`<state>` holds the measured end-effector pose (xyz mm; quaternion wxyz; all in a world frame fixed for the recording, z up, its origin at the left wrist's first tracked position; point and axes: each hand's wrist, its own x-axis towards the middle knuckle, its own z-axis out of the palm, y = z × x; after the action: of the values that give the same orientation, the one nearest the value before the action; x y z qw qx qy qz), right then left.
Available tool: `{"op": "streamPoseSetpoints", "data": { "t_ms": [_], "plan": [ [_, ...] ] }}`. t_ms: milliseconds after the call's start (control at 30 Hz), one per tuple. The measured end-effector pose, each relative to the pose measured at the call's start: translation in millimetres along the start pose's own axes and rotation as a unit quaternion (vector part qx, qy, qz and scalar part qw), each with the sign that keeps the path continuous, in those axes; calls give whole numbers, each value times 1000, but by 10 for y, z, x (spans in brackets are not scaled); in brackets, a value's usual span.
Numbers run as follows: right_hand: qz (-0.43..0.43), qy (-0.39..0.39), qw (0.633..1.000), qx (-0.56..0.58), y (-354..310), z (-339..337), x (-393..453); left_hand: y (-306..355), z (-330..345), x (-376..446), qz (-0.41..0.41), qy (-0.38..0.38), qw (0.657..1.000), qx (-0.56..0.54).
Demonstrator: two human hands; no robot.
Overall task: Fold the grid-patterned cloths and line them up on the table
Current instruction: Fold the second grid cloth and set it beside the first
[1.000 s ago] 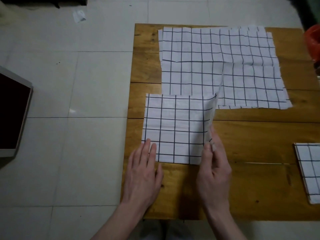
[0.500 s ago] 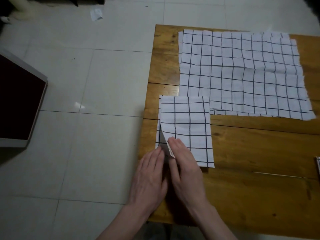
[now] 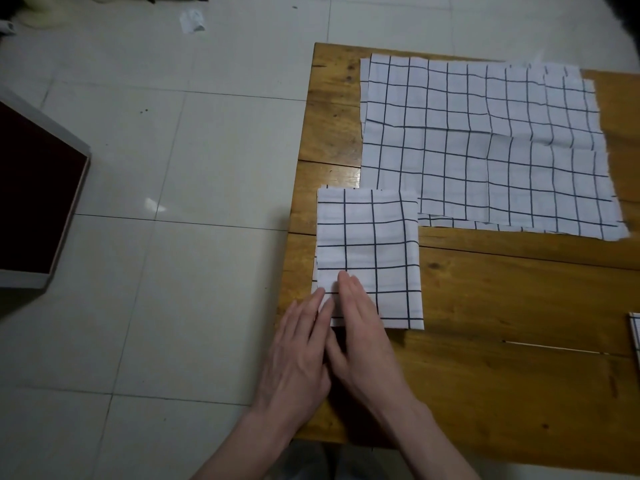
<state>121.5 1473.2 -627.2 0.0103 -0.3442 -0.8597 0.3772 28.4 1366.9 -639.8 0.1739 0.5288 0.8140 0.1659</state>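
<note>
The lifted corner flap seen a moment ago now lies flat: the folded cloth (image 3: 369, 258) rests at the wooden surface's (image 3: 502, 306) 9 o'clock edge, long axis running 12 to 6. Both hands press it with straight, flat fingers at its 7 o'clock corner, left hand (image 3: 298, 355) beside right hand (image 3: 363, 341). Unfolded cloths (image 3: 485, 147) spread toward 1 o'clock. Another folded cloth (image 3: 635, 336) peeks in at 3 o'clock.
</note>
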Motion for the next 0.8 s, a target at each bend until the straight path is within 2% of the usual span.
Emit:
{"op": "streamPoseSetpoints", "data": {
  "t_ms": [167,267,367,533,800],
  "plan": [
    [-17,2,1000,3,-1,-227,-47,-40,34,-17,22,11,995,92],
    [-70,49,991,-103,128,-448,-81,-21,1,2,21,5,994,106],
    [-68,64,975,-204,375,-611,-114,-33,-17,2,20,-3,993,117],
    [-23,13,960,-280,725,-647,-179,-59,-27,15,15,-10,992,122],
    [-3,-41,955,-294,843,-537,-207,-115,-2,-30,12,-30,989,146]
  ]
}}
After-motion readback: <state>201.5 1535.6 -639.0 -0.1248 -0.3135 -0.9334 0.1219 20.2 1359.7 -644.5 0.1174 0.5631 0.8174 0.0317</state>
